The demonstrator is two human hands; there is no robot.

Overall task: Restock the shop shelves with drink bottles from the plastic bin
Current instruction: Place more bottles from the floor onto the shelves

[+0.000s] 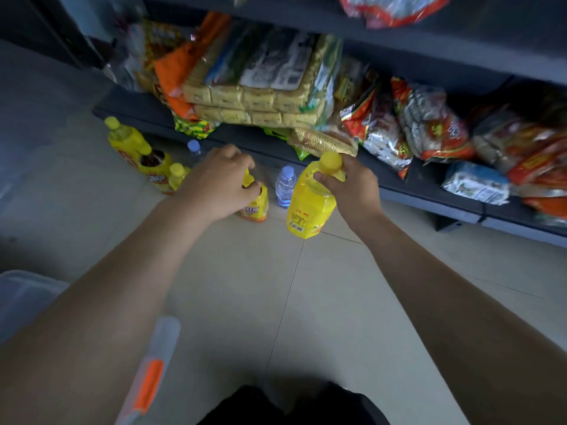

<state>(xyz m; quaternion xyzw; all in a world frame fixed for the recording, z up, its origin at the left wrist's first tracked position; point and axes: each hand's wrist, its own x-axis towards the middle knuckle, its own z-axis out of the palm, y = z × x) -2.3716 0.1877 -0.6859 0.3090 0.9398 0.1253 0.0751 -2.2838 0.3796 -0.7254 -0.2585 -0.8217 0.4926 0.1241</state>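
Plastic bin (27, 299) sat at the near left edge, well back from the lower shelf (399, 187). Its contents could not be read, bar a blurred orange-labelled item (150, 375) beside it. Left hand (219, 182) was clenched over the top of a small yellow bottle (256, 207) standing on the floor (306, 286) just before the shelf. Right hand (352, 185) gripped the neck of a large yellow bottle (310, 200) under its cap; the bottle was tilted, and base contact with the floor could not be told. Risk: a neck-only hold might let the large bottle swing into the water bottle (285, 187) just beside it and topple it. Risk: other yellow bottles (156, 170) and a second water bottle (194, 150) crowded the floor before the shelf's left end, so one knock could spread. Obstruction: noodle packs (254, 99) and snack bags (383, 130) filled the shelf to its front lip. No bare spot for bottles showed there; probably some packs need shifting first.
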